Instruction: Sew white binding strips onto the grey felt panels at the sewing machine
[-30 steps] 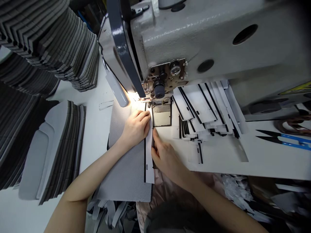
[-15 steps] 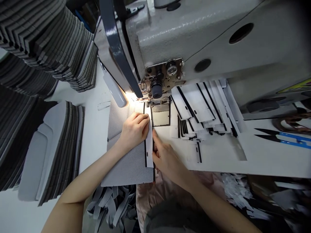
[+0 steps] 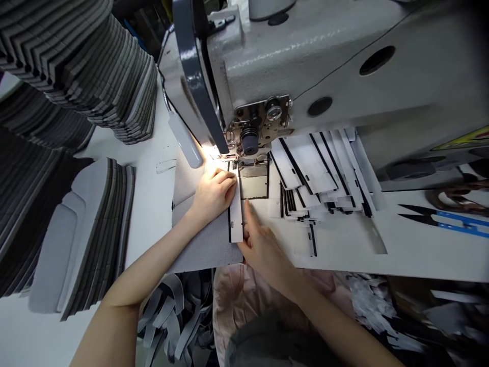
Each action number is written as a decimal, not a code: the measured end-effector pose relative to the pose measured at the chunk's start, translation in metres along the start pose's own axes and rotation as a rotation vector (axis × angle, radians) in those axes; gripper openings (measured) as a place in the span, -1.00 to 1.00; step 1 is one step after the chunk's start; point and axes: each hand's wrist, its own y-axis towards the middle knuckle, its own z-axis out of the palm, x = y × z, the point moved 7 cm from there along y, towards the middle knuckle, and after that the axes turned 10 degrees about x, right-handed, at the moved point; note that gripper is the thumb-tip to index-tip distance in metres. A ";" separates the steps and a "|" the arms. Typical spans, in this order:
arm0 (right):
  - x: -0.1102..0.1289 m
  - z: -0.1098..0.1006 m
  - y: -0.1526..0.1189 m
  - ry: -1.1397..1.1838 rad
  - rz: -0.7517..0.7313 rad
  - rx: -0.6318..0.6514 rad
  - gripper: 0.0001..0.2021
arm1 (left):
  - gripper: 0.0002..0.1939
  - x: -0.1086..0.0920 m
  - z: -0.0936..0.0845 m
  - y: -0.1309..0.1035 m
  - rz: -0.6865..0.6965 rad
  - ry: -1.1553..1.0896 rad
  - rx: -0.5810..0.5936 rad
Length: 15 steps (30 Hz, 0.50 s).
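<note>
A grey mesh fabric panel (image 3: 208, 250) lies under the sewing machine's needle area, with a white strip (image 3: 236, 224) edged in black along its right side. My left hand (image 3: 214, 192), fingers curled together, presses the strip and panel down just in front of the presser foot (image 3: 234, 164). At the right edge of the panel is my right hand (image 3: 262, 247). Its index finger points forward along the strip, while the thumb and curled fingers grip the edge; the fingertips underneath are hidden.
The sewing machine (image 3: 305, 66) spans the top. Loose white strips (image 3: 311, 168) with black edges lie right of the needle, near blue-handled thread snips (image 3: 454, 220). Stacks of grey padded pieces (image 3: 91, 219) stand at left. Grey fabric scraps (image 3: 179, 316) hang below the table edge.
The panel and strip have fed forward under the needle, so less shows on my side. My left hand has moved slightly forward with them; my right hand stays at the edge.
</note>
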 end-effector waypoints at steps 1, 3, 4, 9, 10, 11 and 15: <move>0.000 -0.002 0.002 -0.019 -0.020 -0.028 -0.11 | -0.82 -0.004 -0.001 -0.002 -0.003 0.002 0.007; 0.002 -0.006 0.006 -0.049 -0.062 -0.076 -0.11 | -0.83 -0.012 -0.004 -0.007 -0.023 0.011 0.016; 0.002 -0.007 0.008 -0.055 -0.076 -0.087 -0.10 | -0.83 -0.015 -0.005 -0.009 -0.034 0.012 0.016; 0.004 -0.016 0.015 -0.020 -0.044 -0.079 -0.11 | -0.79 -0.016 -0.003 -0.011 -0.057 -0.016 0.007; 0.005 -0.019 0.016 -0.016 -0.034 -0.083 -0.12 | -0.80 -0.013 -0.001 -0.010 -0.057 -0.015 0.011; 0.006 -0.021 0.018 -0.012 -0.027 -0.088 -0.13 | -0.80 -0.011 0.001 -0.009 -0.057 -0.011 0.015; 0.009 -0.029 0.025 0.006 -0.031 -0.104 -0.12 | -0.80 -0.001 0.005 -0.002 -0.049 0.017 0.032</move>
